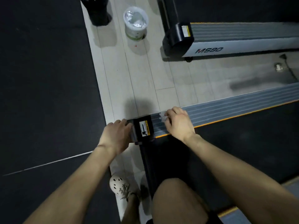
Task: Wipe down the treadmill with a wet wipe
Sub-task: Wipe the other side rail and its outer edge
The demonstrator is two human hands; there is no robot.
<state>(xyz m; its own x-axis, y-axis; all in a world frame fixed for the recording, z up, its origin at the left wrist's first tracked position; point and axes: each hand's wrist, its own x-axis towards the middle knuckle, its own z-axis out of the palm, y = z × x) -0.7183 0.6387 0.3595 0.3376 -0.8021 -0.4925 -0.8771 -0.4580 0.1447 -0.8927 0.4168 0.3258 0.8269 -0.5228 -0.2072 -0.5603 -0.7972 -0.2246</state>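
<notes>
The treadmill in front of me has a grey ribbed side rail (226, 109) with an orange edge and a dark belt (234, 143). Its rear corner is a black end cap (144, 128) with a yellow warning sticker. My right hand (178, 122) holds a crumpled white wet wipe (162, 117) against the ribbed rail just right of the cap. My left hand (117, 135) grips the left side of the end cap, fingers curled over its far edge.
A second treadmill (226, 41) marked MS80 stands at the back right. A white bin (135, 25) with a plastic liner sits on the pale floor beyond. Black mats lie to the left. My shoe (120, 186) and knee are below.
</notes>
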